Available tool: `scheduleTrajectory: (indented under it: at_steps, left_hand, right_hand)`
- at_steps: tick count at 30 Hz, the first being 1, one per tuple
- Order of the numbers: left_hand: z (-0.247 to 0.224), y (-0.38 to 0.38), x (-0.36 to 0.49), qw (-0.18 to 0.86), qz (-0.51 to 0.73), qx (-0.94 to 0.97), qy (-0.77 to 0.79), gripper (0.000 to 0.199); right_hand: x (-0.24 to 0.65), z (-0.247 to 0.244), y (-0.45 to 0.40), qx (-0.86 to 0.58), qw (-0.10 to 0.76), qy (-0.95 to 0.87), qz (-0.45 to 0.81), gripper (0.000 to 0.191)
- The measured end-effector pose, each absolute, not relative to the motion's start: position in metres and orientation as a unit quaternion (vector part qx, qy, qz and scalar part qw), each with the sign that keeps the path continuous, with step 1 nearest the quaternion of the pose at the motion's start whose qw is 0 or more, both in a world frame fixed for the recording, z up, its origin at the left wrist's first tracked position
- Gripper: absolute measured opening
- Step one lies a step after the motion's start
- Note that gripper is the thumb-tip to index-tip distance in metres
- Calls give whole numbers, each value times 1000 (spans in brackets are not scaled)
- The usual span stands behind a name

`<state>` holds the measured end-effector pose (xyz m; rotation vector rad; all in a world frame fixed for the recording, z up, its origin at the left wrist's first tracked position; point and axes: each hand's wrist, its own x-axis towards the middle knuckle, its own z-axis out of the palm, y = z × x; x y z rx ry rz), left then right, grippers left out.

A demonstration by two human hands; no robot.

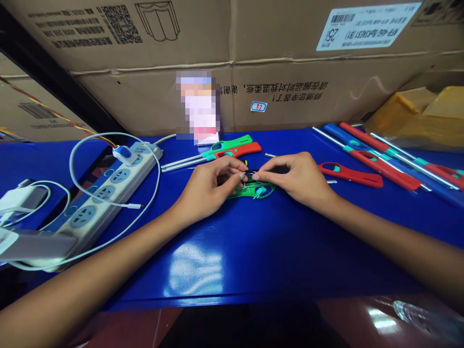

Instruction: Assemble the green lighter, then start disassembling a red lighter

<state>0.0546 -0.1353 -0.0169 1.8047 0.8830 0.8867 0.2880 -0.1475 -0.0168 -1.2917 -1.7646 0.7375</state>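
Observation:
My left hand (208,188) is closed in a pinch over the left part of an opened green lighter casing (250,192) lying on the blue table. Facing it, my right hand (302,179) has thumb and forefinger pressed together just above the casing's right part. A small dark piece and a thin pale strand show between the fingertips; what each hand grips is too small to make out. A teal trigger piece (259,193) sits in the casing. Behind my left hand lie a green stick lighter (232,142) and a red-orange one (241,151).
Red stick lighters (353,175) with metal tubes lie at right. A power strip (108,188) with a white cable (134,206) stands at left. A phone (199,106) leans on the cardboard box (145,101) behind. The table's front edge (203,302) is near me.

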Motion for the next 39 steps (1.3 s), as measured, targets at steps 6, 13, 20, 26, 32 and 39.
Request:
scheduleTrajectory:
  at_steps: [6, 13, 20, 26, 32, 39]
  left_hand:
    - [-15, -141, 57, 360, 372, 769, 374, 15]
    - [-17, -134, 52, 374, 376, 759, 377, 18]
    - [-15, -136, 52, 368, 365, 775, 363, 14]
    - [-11, -137, 55, 419, 367, 752, 353, 13]
    - [-9, -137, 55, 451, 373, 736, 341, 13]
    - [-12, -138, 56, 466, 379, 734, 317, 13]
  right_hand:
    - [285, -12, -154, -515, 420, -701, 258, 9]
    - [288, -11, -152, -492, 409, -713, 286, 13]
    - [290, -14, -148, -485, 408, -711, 306, 13]
    - [289, -13, -151, -472, 411, -724, 291, 18]
    - [289, -12, -155, -450, 408, -770, 195, 11]
    - [291, -22, -152, -378, 416, -815, 139, 6]
